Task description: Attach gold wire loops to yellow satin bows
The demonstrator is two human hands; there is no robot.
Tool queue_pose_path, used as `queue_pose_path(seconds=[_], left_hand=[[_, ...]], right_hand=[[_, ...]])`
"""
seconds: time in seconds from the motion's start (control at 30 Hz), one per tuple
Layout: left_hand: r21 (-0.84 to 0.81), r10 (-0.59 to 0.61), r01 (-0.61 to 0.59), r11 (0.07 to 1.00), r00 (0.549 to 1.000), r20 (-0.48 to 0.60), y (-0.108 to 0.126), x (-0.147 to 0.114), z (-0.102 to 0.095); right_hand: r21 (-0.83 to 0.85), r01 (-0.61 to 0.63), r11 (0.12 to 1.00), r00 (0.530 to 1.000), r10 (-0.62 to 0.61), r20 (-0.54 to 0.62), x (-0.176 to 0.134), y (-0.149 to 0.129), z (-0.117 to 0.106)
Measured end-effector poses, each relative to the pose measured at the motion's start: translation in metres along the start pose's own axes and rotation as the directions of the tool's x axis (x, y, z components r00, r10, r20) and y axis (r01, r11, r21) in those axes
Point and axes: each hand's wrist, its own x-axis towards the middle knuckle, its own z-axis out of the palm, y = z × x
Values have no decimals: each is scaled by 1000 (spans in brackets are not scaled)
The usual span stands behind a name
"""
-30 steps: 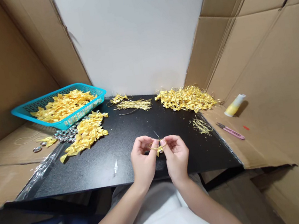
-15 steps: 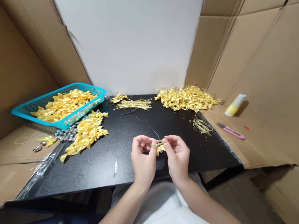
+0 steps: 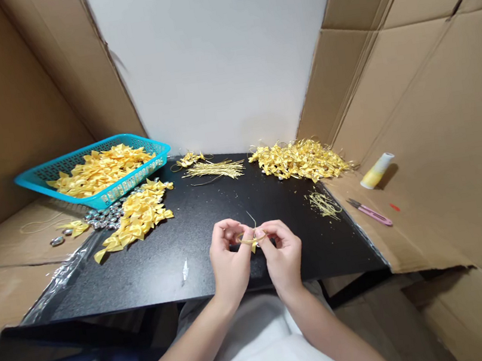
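Observation:
Close to the table's front edge, my left hand [image 3: 230,254] and my right hand [image 3: 282,251] meet fingertip to fingertip. Both pinch a thin gold cord [image 3: 252,240], which bends in a small loop between the thumbs. Just below the cord hangs a small yellow ribbon flower [image 3: 253,247], partly hidden by my fingers. A thin cord end sticks up above the hands. Whether the cord is knotted there is too small to tell.
At left stands a turquoise basket [image 3: 103,200] of yellow ribbon flowers, with silver beads [image 3: 108,217] and a flower pile [image 3: 141,213] before it. Cut cords [image 3: 216,170] lie at the back. Finished-looking flowers [image 3: 299,160], cord scraps [image 3: 324,204], pink snips [image 3: 370,212] and a thread spool [image 3: 377,171] are right.
My hands have drawn slightly closer together. The cord between the thumbs, straighter before, now curves into a loop. The view has shifted a little.

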Motion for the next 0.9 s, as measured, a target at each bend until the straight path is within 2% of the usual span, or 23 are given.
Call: queue_pose_path(seconds=[0.23, 0.67, 0.77, 0.9], left_hand=[[168, 58, -81, 982, 989, 137, 1, 2, -3], [300, 154, -194, 934, 976, 153, 4, 0, -4], [324, 181, -230, 918, 968, 173, 5, -1, -3], [366, 215, -303, 880, 941, 261, 7, -1, -3]], right_hand=[[23, 7, 1000, 1000, -7, -24, 0, 0, -1], [47, 37, 998, 999, -36, -24, -1, 0, -2], [38, 17, 999, 1000, -18, 14, 1, 0, -11], [-4, -31, 1000, 990, 31, 137, 10, -3, -27]])
